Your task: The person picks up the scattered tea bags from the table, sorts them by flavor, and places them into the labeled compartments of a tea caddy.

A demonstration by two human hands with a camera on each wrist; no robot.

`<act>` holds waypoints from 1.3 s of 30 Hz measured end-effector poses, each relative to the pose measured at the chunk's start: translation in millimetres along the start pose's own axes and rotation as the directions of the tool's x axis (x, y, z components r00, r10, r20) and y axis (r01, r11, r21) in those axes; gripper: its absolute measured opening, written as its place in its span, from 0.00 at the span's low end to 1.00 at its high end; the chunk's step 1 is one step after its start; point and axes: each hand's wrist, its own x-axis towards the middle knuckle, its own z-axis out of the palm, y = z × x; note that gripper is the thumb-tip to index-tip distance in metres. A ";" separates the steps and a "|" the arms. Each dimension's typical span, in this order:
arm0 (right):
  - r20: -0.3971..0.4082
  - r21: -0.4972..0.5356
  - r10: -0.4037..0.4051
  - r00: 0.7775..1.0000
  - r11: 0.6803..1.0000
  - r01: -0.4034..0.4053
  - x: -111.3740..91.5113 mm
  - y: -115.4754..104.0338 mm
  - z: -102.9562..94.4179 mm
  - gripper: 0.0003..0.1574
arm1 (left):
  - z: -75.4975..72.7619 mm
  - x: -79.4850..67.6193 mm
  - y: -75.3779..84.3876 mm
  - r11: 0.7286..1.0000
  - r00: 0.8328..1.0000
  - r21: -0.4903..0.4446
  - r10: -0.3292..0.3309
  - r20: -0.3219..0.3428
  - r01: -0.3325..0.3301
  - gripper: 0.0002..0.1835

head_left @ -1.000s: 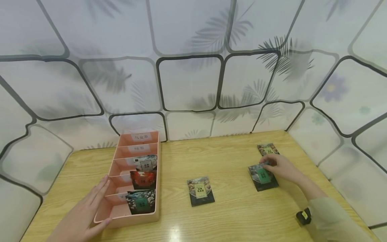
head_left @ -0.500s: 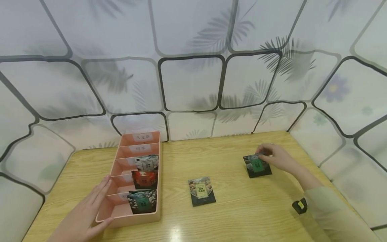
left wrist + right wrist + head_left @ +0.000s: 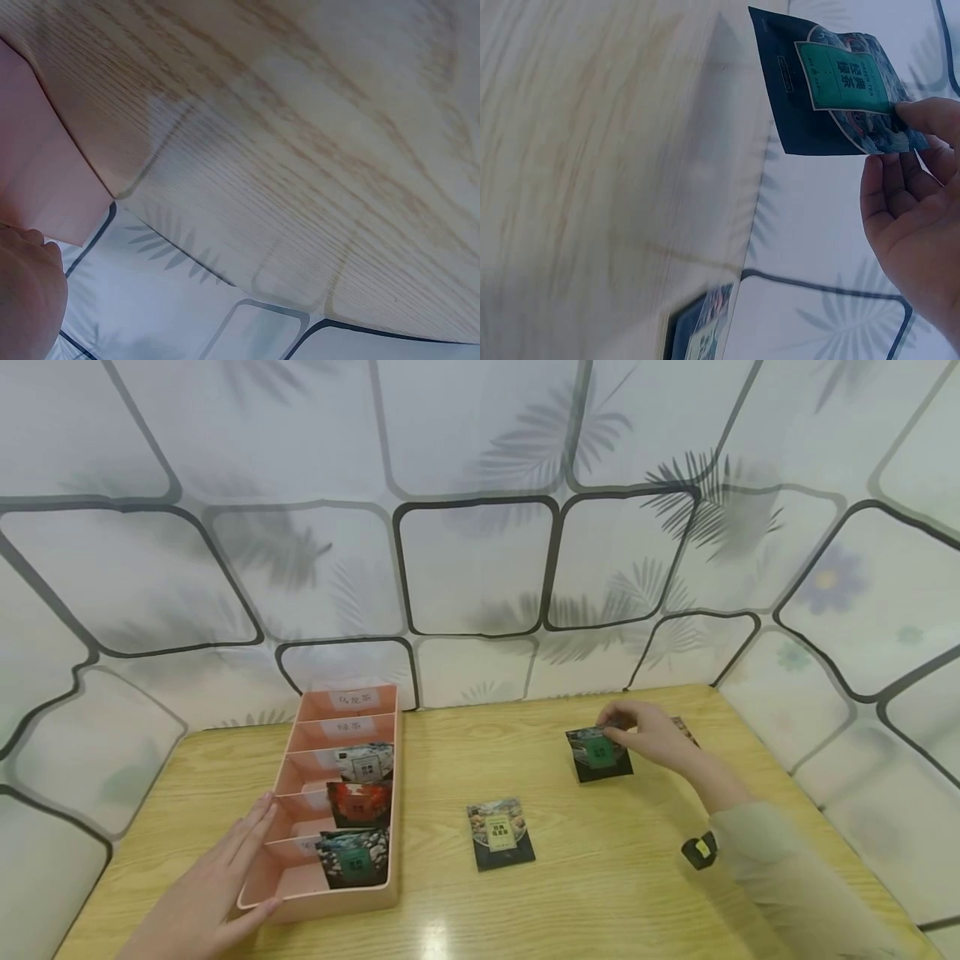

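Between its thumb and fingers my right hand (image 3: 651,737) pinches the top edge of a dark tea bag sachet with a green label (image 3: 598,753). The right wrist view shows this sachet (image 3: 840,90) raised over the table, its printed face visible. On the left, my left hand (image 3: 206,885) rests on the near left side of a pink compartment box (image 3: 330,910), fingers along its rim and thumb at the front corner. Paper labels mark its compartments. The three nearer ones hold sachets: white-grey (image 3: 366,764), red (image 3: 360,804) and dark with green labels (image 3: 354,858).
A sachet with a yellow label (image 3: 500,833) lies flat right of the box. Another sachet (image 3: 686,731) lies at the back right, mostly hidden behind my right hand; the right wrist view shows that sachet (image 3: 701,330) too. A patterned curtain (image 3: 480,568) borders the wooden table (image 3: 570,893).
My right hand has lifted the green-labelled sachet off the table and carried it leftward and slightly back. The left hand stays on the box.
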 end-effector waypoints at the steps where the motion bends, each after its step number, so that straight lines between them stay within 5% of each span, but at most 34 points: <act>1: -0.002 0.010 -0.007 1.000 1.000 0.007 2.7 -2.2 2.6 0.05 | 0.0 -0.1 0.1 1.000 1.000 0.000 0.004 -0.002 -0.004 0.63; 39: -0.059 0.269 -0.175 0.983 0.945 0.185 94.8 -121.0 65.0 0.06 | 1.2 0.0 -0.9 1.000 1.000 -0.008 0.018 -0.010 -0.018 0.64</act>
